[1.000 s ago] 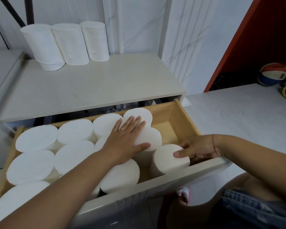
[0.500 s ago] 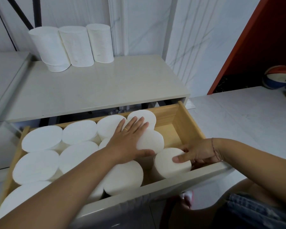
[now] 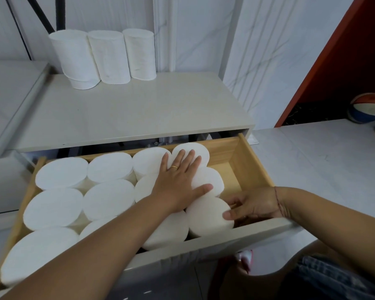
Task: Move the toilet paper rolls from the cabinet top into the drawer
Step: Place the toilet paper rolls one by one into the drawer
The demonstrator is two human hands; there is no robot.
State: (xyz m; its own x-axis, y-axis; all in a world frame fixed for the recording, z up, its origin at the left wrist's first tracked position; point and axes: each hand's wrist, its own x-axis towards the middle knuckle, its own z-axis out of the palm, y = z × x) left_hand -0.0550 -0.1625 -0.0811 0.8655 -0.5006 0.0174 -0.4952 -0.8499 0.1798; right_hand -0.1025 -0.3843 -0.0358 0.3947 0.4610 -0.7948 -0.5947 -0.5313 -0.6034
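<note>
Fingers point(image 3: 236, 201) of the right hand point(image 3: 254, 207) curl round the front roll point(image 3: 206, 215), thumb on its top edge. Just left, the left hand point(image 3: 178, 182) lies flat, fingers straight and spread, pressing the packed rolls point(image 3: 108, 200) in the drawer point(image 3: 253, 161). Well beyond the fingertips, spare rolls point(image 3: 108, 57) stand on the cabinet top point(image 3: 139, 109).

view: one head-worn wide-angle camera | stance: just above and before the open drawer point(image 3: 254, 165) | facing: forward and down | range: near | far field: cabinet top point(image 3: 139, 109), wall point(image 3: 204, 29) behind
</note>
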